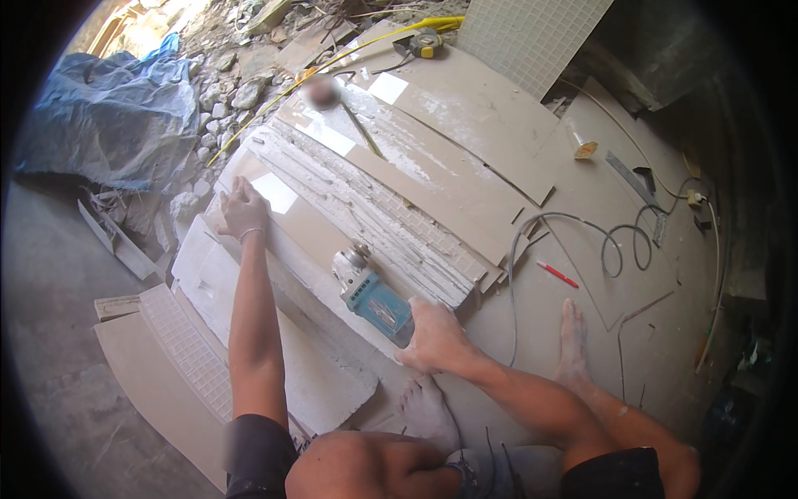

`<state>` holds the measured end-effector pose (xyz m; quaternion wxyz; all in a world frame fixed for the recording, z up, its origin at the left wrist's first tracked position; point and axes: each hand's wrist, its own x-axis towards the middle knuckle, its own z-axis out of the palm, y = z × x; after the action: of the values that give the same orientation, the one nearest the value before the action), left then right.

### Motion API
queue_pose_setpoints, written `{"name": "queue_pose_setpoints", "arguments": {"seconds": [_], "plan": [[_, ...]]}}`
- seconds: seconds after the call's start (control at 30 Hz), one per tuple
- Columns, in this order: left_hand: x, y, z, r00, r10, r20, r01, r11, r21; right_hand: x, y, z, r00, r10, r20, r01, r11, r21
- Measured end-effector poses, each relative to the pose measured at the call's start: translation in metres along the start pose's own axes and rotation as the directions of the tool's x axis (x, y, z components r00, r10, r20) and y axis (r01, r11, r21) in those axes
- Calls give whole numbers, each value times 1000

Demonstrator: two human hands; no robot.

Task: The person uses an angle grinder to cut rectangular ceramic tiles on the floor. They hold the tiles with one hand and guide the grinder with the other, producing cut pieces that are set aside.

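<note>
A blue angle grinder (378, 306) over a tan tile strip (314, 224).
From here, I see the right hand's (436, 337) grip clamped round the grinder's rear; the left hand (243, 209) rests by the strip's far end, its grip too hidden to tell.

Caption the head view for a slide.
Left hand on a tan panel, right hand gripping a blue angle grinder over it.

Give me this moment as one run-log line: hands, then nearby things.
left hand: on far end of beige strip | right hand: gripping blue grinder | nearby: red pen, tape measure
</note>
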<state>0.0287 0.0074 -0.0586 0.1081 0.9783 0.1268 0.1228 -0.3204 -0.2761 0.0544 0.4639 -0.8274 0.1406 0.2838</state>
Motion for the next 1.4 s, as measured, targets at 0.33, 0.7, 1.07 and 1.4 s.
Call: {"name": "queue_pose_setpoints", "arguments": {"seconds": [0.33,0.7,1.07,1.4], "plan": [[4,-5,4,1000,23,-20,-23,999,-30,-16,20,4,996,-61,-58,61,998,-1],[3,-4,5,1000,10,-29,-10,1000,-22,-39,29,-6,999,-47,-3,47,998,34],[6,-8,8,999,20,-30,-20,1000,8,-33,30,0,1000,-29,-10,30,999,39],[2,-5,5,999,16,-42,-18,999,-50,-24,24,3,1000,-18,-18,19,999,33]]}}
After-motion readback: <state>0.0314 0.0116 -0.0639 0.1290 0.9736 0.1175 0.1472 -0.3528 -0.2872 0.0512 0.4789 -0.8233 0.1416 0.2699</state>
